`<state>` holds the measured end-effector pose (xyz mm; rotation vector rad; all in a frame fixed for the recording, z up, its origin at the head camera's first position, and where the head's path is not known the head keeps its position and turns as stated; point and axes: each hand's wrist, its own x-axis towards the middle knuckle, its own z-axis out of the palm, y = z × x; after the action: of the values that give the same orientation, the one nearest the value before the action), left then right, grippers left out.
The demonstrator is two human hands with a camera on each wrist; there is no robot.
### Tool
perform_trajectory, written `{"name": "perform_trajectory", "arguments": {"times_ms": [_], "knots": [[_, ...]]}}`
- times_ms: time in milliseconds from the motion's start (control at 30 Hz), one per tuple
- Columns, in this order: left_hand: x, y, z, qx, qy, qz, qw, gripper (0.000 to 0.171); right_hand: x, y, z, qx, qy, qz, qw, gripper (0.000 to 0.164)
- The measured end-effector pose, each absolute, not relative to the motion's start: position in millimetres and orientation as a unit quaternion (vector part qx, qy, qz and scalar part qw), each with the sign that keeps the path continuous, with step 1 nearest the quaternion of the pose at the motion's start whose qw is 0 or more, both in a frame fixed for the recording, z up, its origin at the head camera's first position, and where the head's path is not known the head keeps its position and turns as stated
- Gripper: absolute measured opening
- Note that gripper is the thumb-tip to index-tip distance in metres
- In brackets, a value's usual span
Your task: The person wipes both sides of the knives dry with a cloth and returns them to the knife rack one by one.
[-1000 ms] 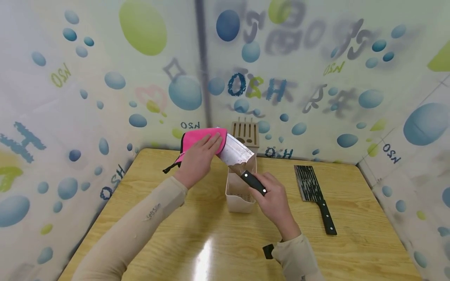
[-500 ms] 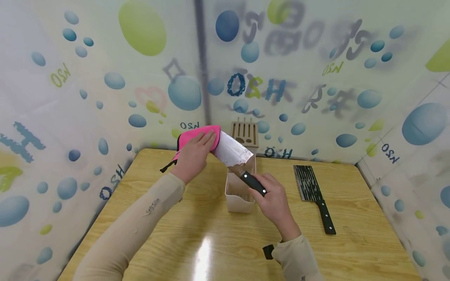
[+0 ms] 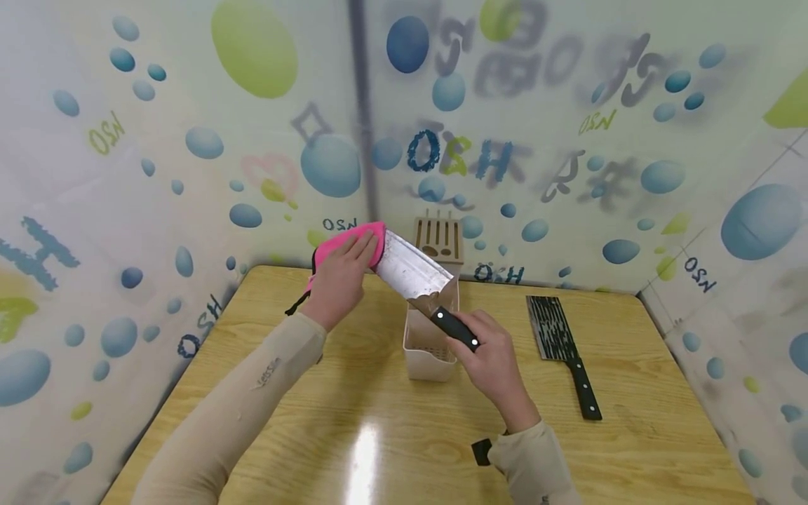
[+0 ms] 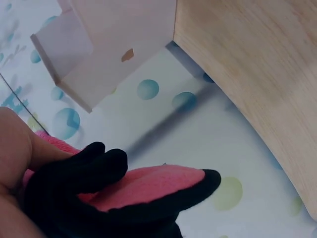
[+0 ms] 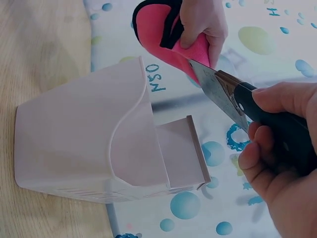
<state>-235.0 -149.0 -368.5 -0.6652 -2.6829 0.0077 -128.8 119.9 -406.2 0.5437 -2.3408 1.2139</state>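
Note:
My right hand (image 3: 492, 361) grips the black riveted handle of a cleaver (image 3: 413, 270), its broad blade marked with brownish stains near the handle. The blade slants up and left above the table. At its far end, my left hand (image 3: 339, 280) holds a pink cloth (image 3: 347, 243) with black edging, folded over the blade. In the right wrist view the left thumb and fingers pinch the cloth (image 5: 163, 37) around the metal. The left wrist view shows the folded cloth (image 4: 153, 186) in front of the hand; the blade is hidden there.
Behind and below the blade stands a beige knife holder (image 3: 429, 366) with a slotted brown top (image 3: 438, 242). A second cleaver (image 3: 558, 344), dark-streaked with a black handle, lies on the wooden table (image 3: 303, 435) at right. Patterned walls enclose the back and sides.
My left hand has slid the pink cloth up and left along the blade, away from the handle, baring more metal. The right hand and cleaver have stayed nearly still.

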Motion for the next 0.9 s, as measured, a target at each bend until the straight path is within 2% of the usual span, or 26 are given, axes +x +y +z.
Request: {"name": "perform_trajectory", "arguments": {"times_ms": [900], "knots": [[-200.8,-126.2,-372.4,-0.289,-0.93,0.071,0.213,0.06,-130.9,118.1,-406.3,0.196,-0.846,0.438,0.233,0.032]]}}
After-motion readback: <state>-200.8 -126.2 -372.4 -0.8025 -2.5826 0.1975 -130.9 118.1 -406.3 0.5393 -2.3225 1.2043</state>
